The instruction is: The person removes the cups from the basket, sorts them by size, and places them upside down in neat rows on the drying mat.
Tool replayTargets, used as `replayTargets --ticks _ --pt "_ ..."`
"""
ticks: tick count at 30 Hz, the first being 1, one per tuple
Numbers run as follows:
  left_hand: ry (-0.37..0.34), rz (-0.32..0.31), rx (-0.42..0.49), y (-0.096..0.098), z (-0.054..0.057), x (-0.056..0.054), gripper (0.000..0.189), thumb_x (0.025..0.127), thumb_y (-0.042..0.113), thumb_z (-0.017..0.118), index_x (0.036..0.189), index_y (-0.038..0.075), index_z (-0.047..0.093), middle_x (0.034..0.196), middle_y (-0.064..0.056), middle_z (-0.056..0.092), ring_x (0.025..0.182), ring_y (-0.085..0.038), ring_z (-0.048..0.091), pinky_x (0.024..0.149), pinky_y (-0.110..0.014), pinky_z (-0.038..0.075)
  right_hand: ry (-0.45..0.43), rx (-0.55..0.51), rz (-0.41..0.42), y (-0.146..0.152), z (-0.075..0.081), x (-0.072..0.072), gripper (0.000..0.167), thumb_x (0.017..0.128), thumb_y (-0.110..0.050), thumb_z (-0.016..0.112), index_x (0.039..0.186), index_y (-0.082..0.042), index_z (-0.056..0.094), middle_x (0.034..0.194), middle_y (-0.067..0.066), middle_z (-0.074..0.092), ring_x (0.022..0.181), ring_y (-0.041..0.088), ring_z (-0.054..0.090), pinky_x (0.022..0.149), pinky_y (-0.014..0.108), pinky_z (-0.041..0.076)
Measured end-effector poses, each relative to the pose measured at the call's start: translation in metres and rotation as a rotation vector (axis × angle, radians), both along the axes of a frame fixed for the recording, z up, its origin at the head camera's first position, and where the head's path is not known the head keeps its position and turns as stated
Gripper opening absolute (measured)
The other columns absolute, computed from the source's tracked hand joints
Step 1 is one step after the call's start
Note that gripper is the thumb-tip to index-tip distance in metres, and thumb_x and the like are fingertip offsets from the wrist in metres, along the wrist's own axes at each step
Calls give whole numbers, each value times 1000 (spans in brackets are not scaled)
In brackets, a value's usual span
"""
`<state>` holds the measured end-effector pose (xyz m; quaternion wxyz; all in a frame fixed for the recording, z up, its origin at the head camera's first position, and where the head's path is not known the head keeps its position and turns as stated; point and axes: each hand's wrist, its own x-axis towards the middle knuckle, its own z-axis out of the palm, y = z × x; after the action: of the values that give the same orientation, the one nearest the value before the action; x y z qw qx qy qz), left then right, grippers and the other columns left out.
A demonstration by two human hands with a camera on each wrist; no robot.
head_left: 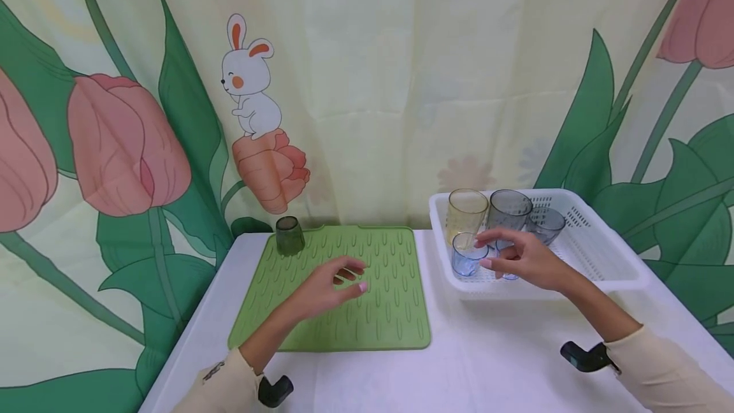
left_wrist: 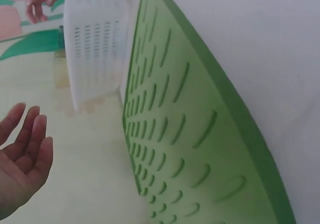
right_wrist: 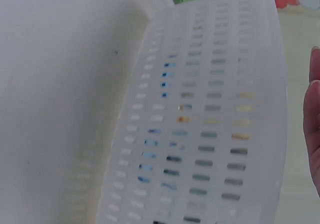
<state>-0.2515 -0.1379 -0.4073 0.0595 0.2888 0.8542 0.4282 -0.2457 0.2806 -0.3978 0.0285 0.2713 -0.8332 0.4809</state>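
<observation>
My left hand (head_left: 328, 290) hovers over the green drying mat (head_left: 373, 330), fingers loosely bent and holding nothing. In the left wrist view the same hand (left_wrist: 22, 159) shows its fingers apart. A small dark glass (head_left: 290, 238) stands upside down at the mat's far left corner. My right hand (head_left: 524, 259) is above the near side of the white basket (head_left: 602, 266), thumb and forefinger spread beside the rim of a blue glass (head_left: 466, 263). Behind it stand a yellowish glass (head_left: 467, 209), a tall grey glass (head_left: 510, 206) and a shorter grey glass (head_left: 547, 225). More blue glass shows partly hidden under the right hand.
The mat and basket stand side by side on a white-covered table (head_left: 401, 381). Close behind them hangs a curtain (head_left: 367, 81) printed with tulips and a rabbit. The basket's slotted wall (right_wrist: 200, 109) rises beside the right wrist.
</observation>
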Motion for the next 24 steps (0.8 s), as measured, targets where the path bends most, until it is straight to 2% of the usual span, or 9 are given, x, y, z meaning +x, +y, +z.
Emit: replayTargets --ticks 5,8,13,15,20,24 --pt "-16 -3 -8 15 4 -6 42 96 38 67 129 13 61 124 -4 65 114 -27 61 98 -49 49 12 22 -108 28 -2 -6 37 92 -5 70 127 1 59 110 -18 67 65 19 70 64 28 58" --pt "-15 -8 -3 22 8 -10 40 96 36 67 129 14 61 124 -4 65 114 -27 61 98 -47 49 -20 61 -178 43 -6 -10 43 93 -9 70 131 2 55 114 -10 67 69 20 72 63 30 58" --pt "-13 -25 10 33 13 -16 40 96 35 67 130 14 61 125 -5 66 112 -22 62 98 -46 50 -112 151 -236 63 -14 -16 58 93 -20 71 141 2 47 132 23 57 81 31 72 65 34 58" --pt "-16 -33 14 36 14 -18 40 96 36 67 130 15 61 124 -4 66 112 -22 62 98 -45 50 -135 199 -254 69 -16 -18 65 92 -24 72 144 3 43 136 32 51 84 32 70 66 35 58" --pt "-32 -53 20 44 14 -21 42 96 36 66 131 13 61 124 -3 66 111 -20 62 97 -42 50 -188 295 -297 78 -19 -24 81 89 -30 76 148 6 35 140 35 44 89 28 67 71 40 58" --pt "-35 -55 17 48 11 -24 40 97 35 65 131 13 61 124 -2 65 110 -18 62 95 -38 50 -285 343 -264 80 -23 -29 92 86 -33 78 150 9 27 145 37 37 89 25 67 74 48 58"
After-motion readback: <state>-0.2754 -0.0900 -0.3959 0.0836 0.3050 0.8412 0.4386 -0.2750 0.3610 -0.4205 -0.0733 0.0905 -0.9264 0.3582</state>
